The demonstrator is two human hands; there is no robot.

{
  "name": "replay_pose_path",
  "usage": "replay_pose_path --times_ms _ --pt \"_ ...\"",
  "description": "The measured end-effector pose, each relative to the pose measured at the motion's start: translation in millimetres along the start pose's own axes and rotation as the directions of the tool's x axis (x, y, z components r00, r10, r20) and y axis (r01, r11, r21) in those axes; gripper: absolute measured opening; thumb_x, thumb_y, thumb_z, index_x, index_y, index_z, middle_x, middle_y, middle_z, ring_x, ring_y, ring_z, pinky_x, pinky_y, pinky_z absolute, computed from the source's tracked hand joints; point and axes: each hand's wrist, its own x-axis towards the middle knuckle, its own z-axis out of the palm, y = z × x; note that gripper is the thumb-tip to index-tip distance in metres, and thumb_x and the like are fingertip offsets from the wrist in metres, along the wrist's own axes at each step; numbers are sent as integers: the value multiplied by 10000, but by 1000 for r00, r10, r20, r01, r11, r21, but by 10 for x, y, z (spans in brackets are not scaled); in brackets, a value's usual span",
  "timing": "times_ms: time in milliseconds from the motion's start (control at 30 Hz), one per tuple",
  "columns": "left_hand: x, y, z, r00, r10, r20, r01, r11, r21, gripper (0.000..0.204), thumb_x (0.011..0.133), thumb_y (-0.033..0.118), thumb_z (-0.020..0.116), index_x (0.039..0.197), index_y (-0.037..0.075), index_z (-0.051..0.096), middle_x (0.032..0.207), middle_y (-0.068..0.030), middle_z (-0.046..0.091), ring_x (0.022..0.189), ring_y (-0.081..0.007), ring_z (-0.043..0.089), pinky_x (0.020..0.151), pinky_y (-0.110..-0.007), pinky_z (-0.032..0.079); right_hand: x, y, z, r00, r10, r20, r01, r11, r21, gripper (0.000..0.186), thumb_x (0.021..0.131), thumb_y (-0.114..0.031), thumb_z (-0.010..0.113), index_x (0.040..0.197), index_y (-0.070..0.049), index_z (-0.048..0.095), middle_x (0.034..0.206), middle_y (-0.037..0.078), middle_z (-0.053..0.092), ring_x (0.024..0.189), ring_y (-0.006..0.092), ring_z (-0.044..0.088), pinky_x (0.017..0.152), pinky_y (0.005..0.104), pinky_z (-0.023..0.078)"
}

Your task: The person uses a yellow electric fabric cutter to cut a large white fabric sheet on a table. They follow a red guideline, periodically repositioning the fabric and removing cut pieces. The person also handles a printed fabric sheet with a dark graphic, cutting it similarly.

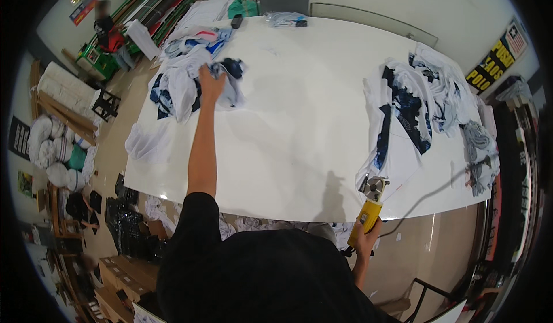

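Note:
My left hand [212,81] reaches to the back left of the white table [276,150], its fingers closed on a piece of white and navy fabric [233,89] beside a loose pile of printed fabric [175,87]. My right hand [367,236] grips the yellow handheld electric cutting tool [363,219] at the front right edge. The tool's silver head [374,187] is at the lower end of a long white and navy fabric heap [409,104]. A cord runs from the tool toward the right.
A dark small object [236,21] and bagged items [286,19] lie at the back. Grey folded fabric [478,150] sits at the right edge. A co-worker [105,35] stands beside green machinery at the back left. Fabric rolls [57,161] and cardboard boxes [127,274] line the left.

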Motion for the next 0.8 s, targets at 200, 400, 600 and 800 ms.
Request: replay_pose_path --times_ms 200,400,600,800 --pt "-617 635 790 900 108 422 -37 984 -172 707 887 317 774 1440 -16 487 1430 -267 534 1348 -427 486 1141 -498 396 153 140 -180 996 -56 -73 51 996 -73 558 861 -114 714 1337 54 476 1123 183 616 1014 265 640 889 402 530" --pt "-2631 2769 1345 545 387 743 6 885 -466 675 906 345 748 1453 42 493 1497 -230 476 1381 -443 454 1161 -520 385 435 166 -446 997 -3 -80 0 999 -39 566 853 -126 732 1336 46 491 1116 192 627 1014 275 647 894 412 528" --pt "-3449 4469 690 38 638 769 -317 737 -596 826 908 553 692 1586 186 397 1670 -185 291 1547 -411 249 1228 -624 212 743 63 -760 983 58 -172 -83 986 -145 629 848 -141 765 1371 58 479 1181 237 655 1068 306 676 930 415 540" --pt "-3510 3655 337 50 561 827 -398 770 -498 992 865 780 580 1636 213 318 1702 -167 247 1588 -372 170 1241 -656 91 1072 251 -1128 963 55 -264 -84 991 -101 619 849 -117 757 1360 74 465 1138 223 671 1041 291 682 920 408 544"
